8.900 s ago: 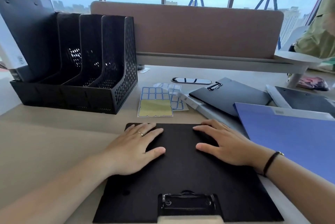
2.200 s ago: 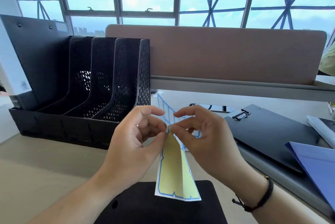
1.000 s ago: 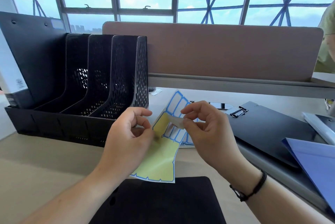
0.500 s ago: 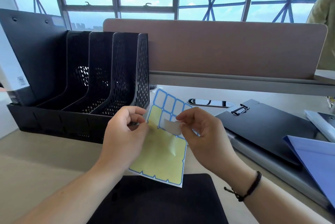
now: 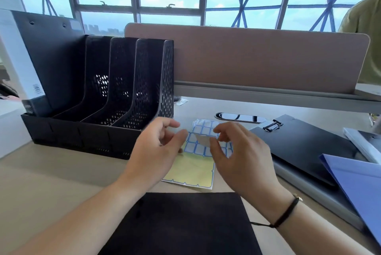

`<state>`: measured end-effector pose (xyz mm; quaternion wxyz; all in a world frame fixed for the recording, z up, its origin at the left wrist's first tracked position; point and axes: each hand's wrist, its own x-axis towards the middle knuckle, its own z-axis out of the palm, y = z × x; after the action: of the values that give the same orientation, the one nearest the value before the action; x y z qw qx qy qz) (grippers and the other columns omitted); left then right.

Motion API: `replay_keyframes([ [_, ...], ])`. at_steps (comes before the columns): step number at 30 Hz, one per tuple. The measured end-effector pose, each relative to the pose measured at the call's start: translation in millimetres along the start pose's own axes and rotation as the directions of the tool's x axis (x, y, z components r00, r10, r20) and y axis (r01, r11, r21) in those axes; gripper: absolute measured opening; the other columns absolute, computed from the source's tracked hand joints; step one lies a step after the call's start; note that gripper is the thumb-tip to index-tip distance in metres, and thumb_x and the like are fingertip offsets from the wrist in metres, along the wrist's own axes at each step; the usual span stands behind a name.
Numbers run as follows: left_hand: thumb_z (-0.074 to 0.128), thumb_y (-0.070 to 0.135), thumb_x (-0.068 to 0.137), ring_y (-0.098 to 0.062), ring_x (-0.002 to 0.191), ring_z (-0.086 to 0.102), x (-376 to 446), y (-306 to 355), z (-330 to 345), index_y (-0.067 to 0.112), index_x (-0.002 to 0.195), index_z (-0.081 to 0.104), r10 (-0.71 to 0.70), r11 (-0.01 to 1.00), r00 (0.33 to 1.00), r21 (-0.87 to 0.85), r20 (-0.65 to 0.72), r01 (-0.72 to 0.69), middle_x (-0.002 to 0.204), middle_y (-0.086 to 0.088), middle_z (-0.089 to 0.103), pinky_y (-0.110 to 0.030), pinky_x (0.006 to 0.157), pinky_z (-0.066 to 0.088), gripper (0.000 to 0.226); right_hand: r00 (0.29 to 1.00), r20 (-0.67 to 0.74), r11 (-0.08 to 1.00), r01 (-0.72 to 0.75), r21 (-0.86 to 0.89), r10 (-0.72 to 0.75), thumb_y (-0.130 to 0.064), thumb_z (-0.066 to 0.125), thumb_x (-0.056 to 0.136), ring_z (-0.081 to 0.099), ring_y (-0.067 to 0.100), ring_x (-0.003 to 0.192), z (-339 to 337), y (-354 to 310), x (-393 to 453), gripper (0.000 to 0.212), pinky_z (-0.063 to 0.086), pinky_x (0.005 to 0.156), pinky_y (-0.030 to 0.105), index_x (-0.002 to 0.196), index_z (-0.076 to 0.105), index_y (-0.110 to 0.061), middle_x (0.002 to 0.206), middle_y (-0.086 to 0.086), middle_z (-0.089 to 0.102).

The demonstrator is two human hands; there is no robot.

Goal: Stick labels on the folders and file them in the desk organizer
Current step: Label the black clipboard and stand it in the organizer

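A black folder (image 5: 185, 223) lies flat on the desk right in front of me. Beyond it a label sheet (image 5: 193, 170) with blue-edged labels and bare yellow backing rests on the desk. My right hand (image 5: 237, 155) pinches one peeled label (image 5: 203, 140) between thumb and forefinger above the sheet. My left hand (image 5: 156, 151) hovers beside it with loose fingers and holds nothing. The black mesh desk organizer (image 5: 123, 89) stands at the left, with one black folder (image 5: 51, 58) upright in its leftmost slot.
To the right lie a black clip folder (image 5: 299, 147), a grey folder (image 5: 309, 188) under it and a blue folder (image 5: 360, 182). A brown desk partition (image 5: 247, 58) closes the back. A person's sleeve (image 5: 367, 27) shows at far right.
My left hand has let go of the label sheet, which now lies on the desk. My right hand has pulled the label free of the sheet and still pinches it.
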<state>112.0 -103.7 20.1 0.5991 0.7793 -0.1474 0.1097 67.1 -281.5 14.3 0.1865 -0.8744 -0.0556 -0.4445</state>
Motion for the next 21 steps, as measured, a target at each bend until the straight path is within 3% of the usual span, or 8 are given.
replay_keyframes([
  [2,0.070,0.021,0.091,-0.020,0.070,0.070,-0.4,1.7,4.3,0.012,0.109,0.063,-0.191,0.952,0.979,-0.228,0.077,0.204,0.073,-0.005,0.068,-0.037,0.064,0.056,0.021,0.982,-0.028,0.977,0.182,-0.113,-0.187,-0.028,0.065,0.086,0.060,0.023,0.065,2.4,-2.2,-5.9,0.010,0.045,0.062,0.032,0.086,0.067,-0.018,0.074,-0.004,0.063],
  [5,0.073,0.008,0.087,-0.023,0.069,0.068,-1.0,0.9,6.8,0.009,0.111,0.061,-0.324,0.841,0.930,-0.398,0.173,0.367,0.075,-0.010,0.068,-0.035,0.061,0.055,0.026,0.934,-0.045,0.918,0.338,-0.206,-0.354,-0.025,0.060,0.090,0.054,0.030,0.058,3.5,-5.7,-13.8,0.023,0.044,0.059,0.040,0.069,0.062,-0.015,0.066,0.001,0.056],
  [10,0.071,-0.005,0.084,-0.019,0.062,0.064,-1.9,-0.5,7.0,0.009,0.112,0.059,-0.360,0.797,0.911,-0.441,0.203,0.413,0.073,-0.012,0.066,-0.035,0.067,0.060,0.034,0.897,-0.018,0.871,0.423,-0.249,-0.441,-0.025,0.063,0.087,0.050,0.029,0.056,1.0,-5.6,-17.2,0.025,0.044,0.059,0.041,0.063,0.058,-0.016,0.063,0.001,0.053],
  [12,0.071,-0.004,0.084,-0.020,0.066,0.066,-2.8,-0.4,7.2,0.011,0.113,0.059,-0.349,0.816,0.916,-0.416,0.196,0.400,0.080,-0.022,0.069,-0.036,0.066,0.059,0.035,0.909,0.056,0.886,0.415,-0.205,-0.413,-0.032,0.065,0.086,0.053,0.028,0.059,-0.9,-2.2,-21.0,0.023,0.045,0.063,0.039,0.067,0.062,-0.017,0.067,-0.001,0.056],
  [14,0.073,-0.002,0.083,-0.021,0.072,0.068,-3.6,-0.8,7.8,0.014,0.113,0.060,-0.317,0.860,0.931,-0.358,0.182,0.363,0.085,-0.023,0.072,-0.036,0.065,0.056,0.037,0.944,0.157,0.947,0.308,-0.094,-0.291,-0.041,0.067,0.082,0.058,0.023,0.067,-6.5,2.5,-25.5,0.022,0.046,0.067,0.037,0.075,0.066,-0.021,0.074,-0.006,0.060],
  [17,0.076,0.001,0.081,-0.018,0.073,0.069,-7.6,1.2,9.7,0.017,0.114,0.060,-0.228,0.924,0.953,-0.264,0.198,0.276,0.076,-0.007,0.072,-0.037,0.068,0.054,0.040,0.951,0.301,0.983,-0.120,0.137,0.074,-0.050,0.072,0.077,0.061,0.006,0.076,-22.1,6.8,-26.3,0.023,0.047,0.070,0.022,0.081,0.067,-0.028,0.078,-0.014,0.064],
  [19,0.075,0.001,0.082,-0.016,0.072,0.067,-12.2,4.4,12.0,0.018,0.115,0.061,-0.183,0.942,0.950,-0.232,0.254,0.243,0.075,-0.005,0.072,-0.037,0.069,0.053,0.040,0.864,0.404,0.840,-0.441,0.316,0.302,-0.040,0.078,0.077,0.064,0.005,0.075,-31.1,11.5,-22.3,0.017,0.046,0.069,0.016,0.083,0.070,-0.026,0.078,-0.009,0.070],
  [21,0.074,0.001,0.084,-0.016,0.073,0.066,-17.4,6.8,14.2,0.018,0.115,0.061,-0.150,0.953,0.934,-0.204,0.324,0.224,0.076,-0.007,0.072,-0.035,0.071,0.051,0.039,0.760,0.508,0.648,-0.631,0.427,0.405,-0.025,0.080,0.080,0.067,0.009,0.071,-37.5,17.0,-19.1,0.010,0.050,0.067,0.023,0.086,0.072,-0.022,0.079,-0.001,0.074],
])
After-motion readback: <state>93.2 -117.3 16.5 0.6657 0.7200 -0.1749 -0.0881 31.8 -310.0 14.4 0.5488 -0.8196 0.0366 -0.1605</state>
